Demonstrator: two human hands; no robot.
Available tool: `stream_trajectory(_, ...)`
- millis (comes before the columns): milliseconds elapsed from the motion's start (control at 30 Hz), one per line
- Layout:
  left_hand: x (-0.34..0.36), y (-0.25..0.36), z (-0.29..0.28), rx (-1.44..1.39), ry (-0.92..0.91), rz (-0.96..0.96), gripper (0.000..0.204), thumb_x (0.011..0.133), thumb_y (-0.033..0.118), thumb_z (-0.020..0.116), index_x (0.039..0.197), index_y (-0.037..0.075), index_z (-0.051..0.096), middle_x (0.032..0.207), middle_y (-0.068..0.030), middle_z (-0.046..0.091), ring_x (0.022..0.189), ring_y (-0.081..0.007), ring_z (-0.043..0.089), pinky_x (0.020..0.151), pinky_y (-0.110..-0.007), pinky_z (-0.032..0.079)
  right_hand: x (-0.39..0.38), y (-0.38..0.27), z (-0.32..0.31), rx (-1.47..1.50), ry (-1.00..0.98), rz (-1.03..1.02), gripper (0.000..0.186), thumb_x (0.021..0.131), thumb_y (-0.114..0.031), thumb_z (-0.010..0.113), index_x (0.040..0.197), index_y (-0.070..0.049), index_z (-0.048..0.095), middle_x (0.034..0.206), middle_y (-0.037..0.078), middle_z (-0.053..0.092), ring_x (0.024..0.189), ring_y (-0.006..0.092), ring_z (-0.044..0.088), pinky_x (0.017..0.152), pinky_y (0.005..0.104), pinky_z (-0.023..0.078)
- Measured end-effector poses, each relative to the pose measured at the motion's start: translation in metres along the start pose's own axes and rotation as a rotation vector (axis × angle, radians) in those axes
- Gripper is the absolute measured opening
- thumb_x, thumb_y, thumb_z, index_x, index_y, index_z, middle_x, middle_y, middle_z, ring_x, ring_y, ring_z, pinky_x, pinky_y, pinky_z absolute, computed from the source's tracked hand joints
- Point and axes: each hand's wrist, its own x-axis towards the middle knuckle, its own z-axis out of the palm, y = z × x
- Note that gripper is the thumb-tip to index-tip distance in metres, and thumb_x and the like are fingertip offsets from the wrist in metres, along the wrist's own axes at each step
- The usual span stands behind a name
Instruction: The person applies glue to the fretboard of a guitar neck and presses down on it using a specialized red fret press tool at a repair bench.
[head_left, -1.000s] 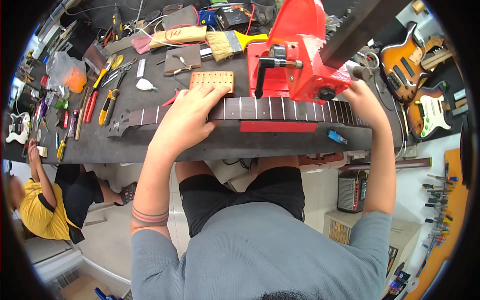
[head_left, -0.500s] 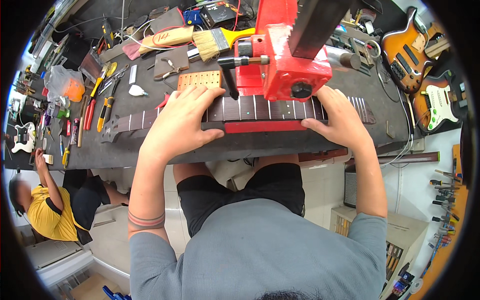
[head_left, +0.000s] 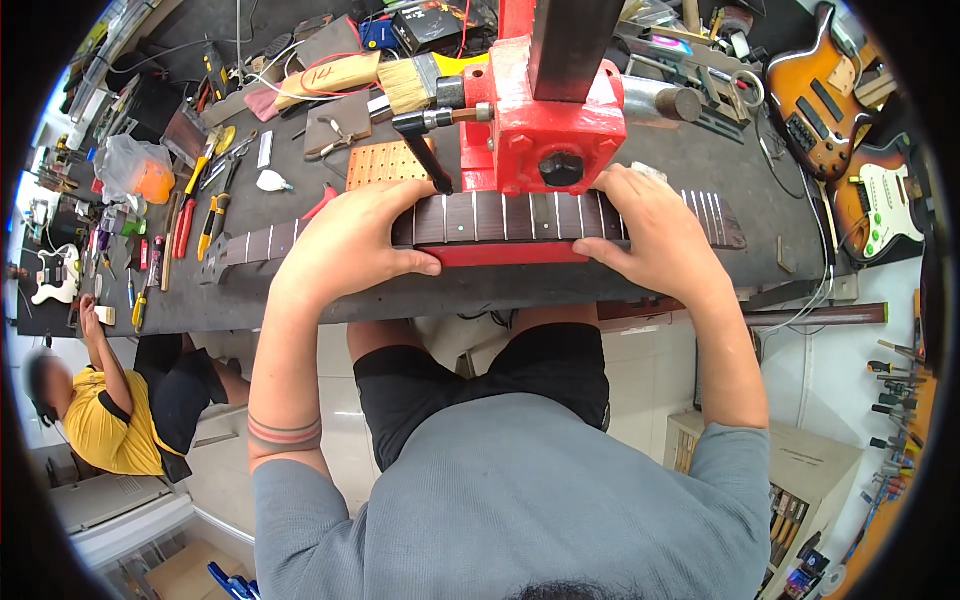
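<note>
A dark guitar neck (head_left: 490,220) with metal frets lies crosswise beneath the red press (head_left: 568,120), above a red block (head_left: 500,255). My left hand (head_left: 350,240) wraps over the neck left of the press, its thumb pointing inward along the near edge. On the other side, my right hand (head_left: 665,235) grips the neck with fingers over the far edge and thumb by the block's right end. The press's black handle (head_left: 425,160) hangs near my left fingertips. Where the press meets the fretboard is hidden by its body.
Beyond my left hand stand a drilled wooden block (head_left: 390,163), a brush (head_left: 405,88) and pliers (head_left: 332,140). Hand tools (head_left: 212,222) crowd the bench's left. Two sunburst guitar bodies (head_left: 818,105) stand at right. A person in yellow (head_left: 110,420) works at far left.
The press, the red block and the neck's middle part appear farther left in the view. Both my hands have shifted left with them, keeping their grip.
</note>
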Motion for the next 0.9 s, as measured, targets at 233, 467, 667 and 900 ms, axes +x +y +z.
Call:
stream_trajectory(233, 0.001, -0.003, -0.003, -0.072, -0.007, 0.000, 0.083, 0.074, 0.033, 0.103, 0.145, 0.003, 0.071, 0.135, -0.0219, 0.079, 0.129, -0.0440, 0.072, 0.109, -0.050, 0.058, -0.001, 0.016, -0.027, 0.167, -0.052, -0.012, 0.069, 0.090, -0.031, 0.093, 0.147, -0.005, 0.066, 0.136, 0.016, 0.073, 0.131, 0.0391, 0.067, 0.116, 0.0487, 0.052)
stream_trajectory(467, 0.001, -0.012, -0.003, -0.032, 0.012, 0.079, 0.084, 0.072, 0.030, 0.104, 0.145, 0.005, 0.071, 0.131, -0.0213, 0.080, 0.128, -0.0430, 0.073, 0.108, -0.050, 0.058, -0.009, 0.024, -0.016, 0.050, -0.143, 0.057, 0.071, 0.087, -0.032, 0.095, 0.145, -0.005, 0.066, 0.138, 0.020, 0.072, 0.138, 0.0444, 0.064, 0.120, 0.0527, 0.049)
stream_trajectory(667, 0.008, -0.009, -0.009, 0.036, -0.052, 0.045, 0.082, 0.071, 0.029, 0.104, 0.141, 0.003, 0.070, 0.126, -0.0225, 0.080, 0.127, -0.0442, 0.072, 0.106, -0.052, 0.058, -0.006, 0.020, -0.014, 0.014, -0.122, 0.039, 0.070, 0.089, -0.038, 0.095, 0.143, -0.005, 0.066, 0.134, 0.020, 0.072, 0.139, 0.0459, 0.063, 0.122, 0.0532, 0.048)
stream_trajectory(900, 0.010, -0.008, -0.010, 0.098, -0.046, 0.079, 0.081, 0.072, 0.032, 0.104, 0.140, 0.005, 0.071, 0.125, -0.0219, 0.081, 0.128, -0.0426, 0.072, 0.115, -0.048, 0.050, -0.001, 0.010, -0.002, -0.033, -0.025, -0.024, 0.061, 0.092, -0.039, 0.092, 0.136, -0.005, 0.066, 0.123, 0.015, 0.073, 0.121, 0.0403, 0.068, 0.109, 0.0504, 0.052)
